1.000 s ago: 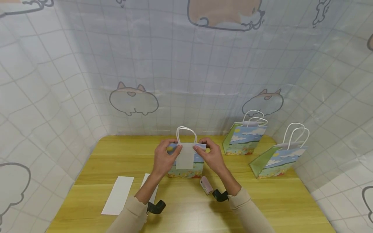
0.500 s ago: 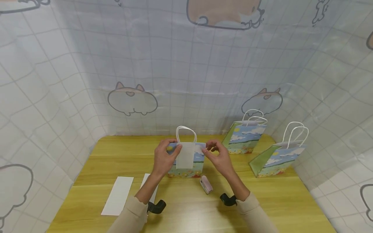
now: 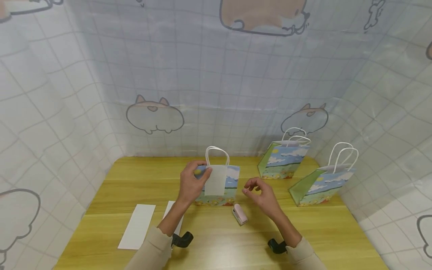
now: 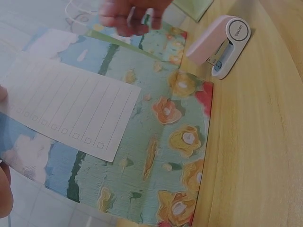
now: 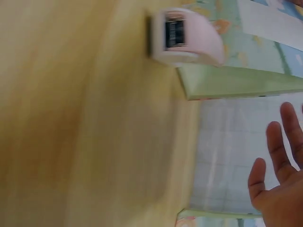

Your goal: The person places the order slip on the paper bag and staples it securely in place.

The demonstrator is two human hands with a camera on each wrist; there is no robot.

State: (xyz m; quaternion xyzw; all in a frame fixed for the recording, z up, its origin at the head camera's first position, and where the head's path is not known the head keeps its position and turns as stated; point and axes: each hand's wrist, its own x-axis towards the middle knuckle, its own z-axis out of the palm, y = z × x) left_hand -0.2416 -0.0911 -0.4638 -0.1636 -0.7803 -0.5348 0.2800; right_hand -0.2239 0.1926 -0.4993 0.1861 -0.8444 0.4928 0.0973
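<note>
A paper gift bag [image 3: 231, 189] with a painted sky and flowers stands upright at the middle of the table, its two white handles up. Against its front lies a white paper card [image 3: 215, 182]; lined rows and small boxes show on the card [image 4: 71, 104] in the left wrist view. My left hand [image 3: 191, 183] pinches the card and the bag's top edge at the left. Apart from the bag, to its right, my right hand [image 3: 264, 197] holds nothing, fingers loosely bent. A pink and white stapler [image 3: 240, 214] lies between that hand and the bag's lower right corner.
Two matching gift bags stand at the right, one farther back [image 3: 285, 161] and one nearer [image 3: 327, 187]. Two white cards lie at the left: one card [image 3: 136, 227] in full view, another card [image 3: 168, 208] partly under my left forearm. Patterned curtains [image 3: 216, 93] enclose the table.
My right hand has let go of the bag and card at the top right and moved down and right, toward the stapler. My left hand keeps its grip in place.
</note>
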